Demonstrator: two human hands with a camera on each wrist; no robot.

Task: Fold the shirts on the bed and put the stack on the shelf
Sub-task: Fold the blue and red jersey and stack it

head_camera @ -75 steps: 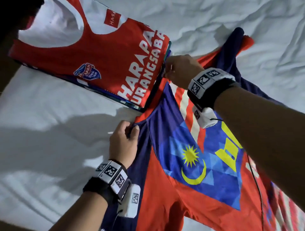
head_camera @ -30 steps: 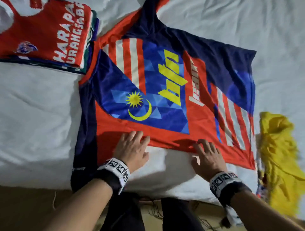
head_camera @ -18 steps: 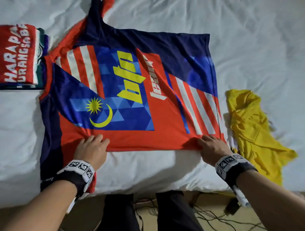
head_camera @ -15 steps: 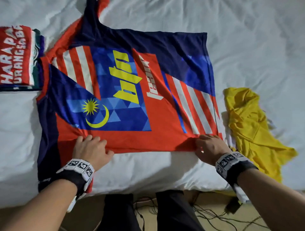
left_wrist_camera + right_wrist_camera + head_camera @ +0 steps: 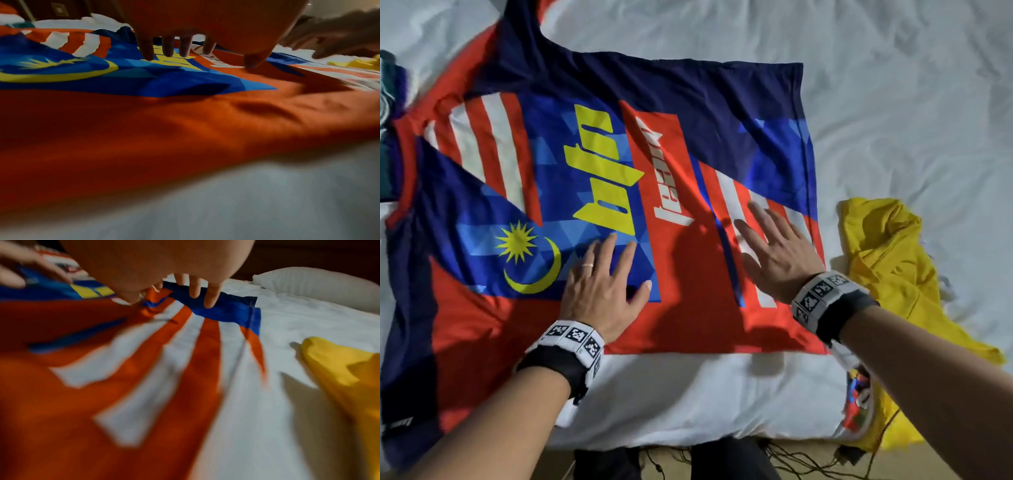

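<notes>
The red and blue shirt [image 5: 599, 192] lies spread flat on the bed [image 5: 893, 102], its near hem just back from the bed's near edge, where a strip of bare white sheet shows. The left hand [image 5: 602, 291] and right hand [image 5: 777, 253] both rest flat on the shirt, fingers straight, grasping nothing. A crumpled yellow shirt [image 5: 893, 260] lies just beside the spread shirt's right hem, toward the right edge. Yellow letters on the chest are not readable.
</notes>
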